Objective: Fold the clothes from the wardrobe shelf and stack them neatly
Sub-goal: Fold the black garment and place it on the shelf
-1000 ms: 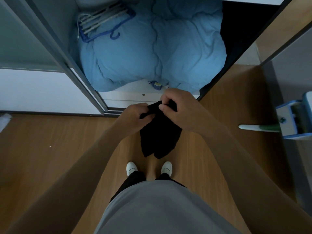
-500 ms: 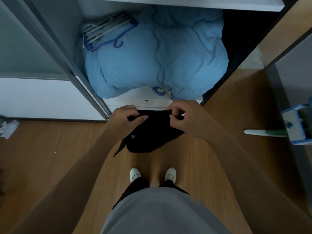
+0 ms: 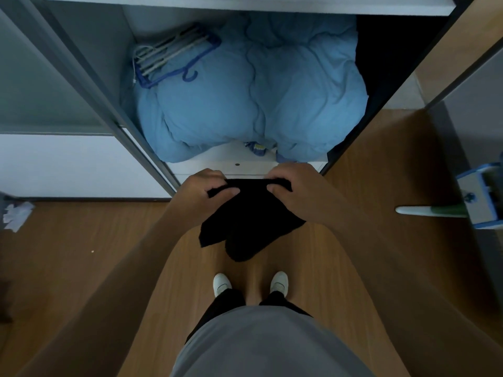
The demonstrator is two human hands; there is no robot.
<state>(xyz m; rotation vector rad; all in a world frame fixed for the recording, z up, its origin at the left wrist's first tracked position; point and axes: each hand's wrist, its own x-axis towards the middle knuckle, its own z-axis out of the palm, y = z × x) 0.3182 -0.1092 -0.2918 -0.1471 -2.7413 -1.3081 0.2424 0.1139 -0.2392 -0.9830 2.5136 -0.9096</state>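
A black garment (image 3: 246, 227) hangs in the air in front of the open wardrobe, above my feet. My left hand (image 3: 202, 190) pinches its top edge on the left. At the right end of that edge my right hand (image 3: 295, 186) grips it, fingers curled over the cloth. The top edge runs level between the two hands, and the rest droops in two loose lobes. The white wardrobe shelf (image 3: 245, 165) lies just beyond my hands.
A bulky light-blue duvet (image 3: 245, 99) fills the shelf, with a bundle of blue and white hangers (image 3: 174, 57) on its far left. A grey sliding door frame (image 3: 109, 104) stands left. A blue-white box (image 3: 484, 197) sits right. Crumpled paper (image 3: 16, 216) lies on the wooden floor.
My hands have moved apart along the garment's top edge, stretching it level. The cloth, bunched between close hands a second ago, now hangs wider below them.
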